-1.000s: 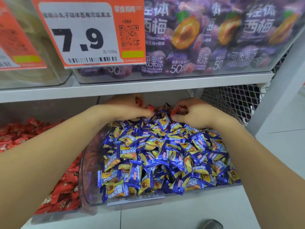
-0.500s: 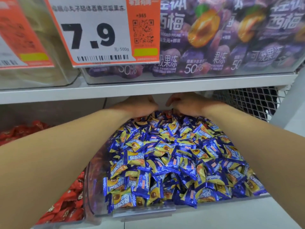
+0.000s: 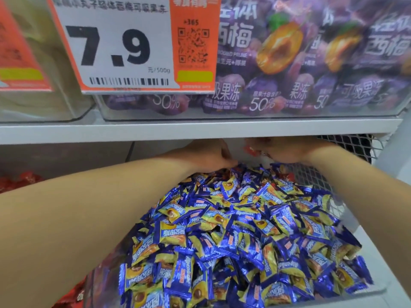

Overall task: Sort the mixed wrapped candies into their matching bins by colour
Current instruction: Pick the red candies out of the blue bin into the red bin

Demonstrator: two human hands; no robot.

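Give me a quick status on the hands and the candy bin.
Right hand pinching red candies. Left hand fingertips in blue candies at bin's back, grip unclear. Shelf edge hides fingers.

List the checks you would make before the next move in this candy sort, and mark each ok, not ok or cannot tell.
1. Stray red candy found at the back of the blue bin: ok.
2. Right hand has fingers curled round that red candy: ok.
3. Left hand holds a candy: cannot tell, its fingertips are buried at the back of the pile.
4. Blue and yellow candies free of other red strays: cannot tell, only the top layer shows.
5. Red candy bin within view at the left for the drop: ok.
6. Path out under the shelf unobstructed: ok.
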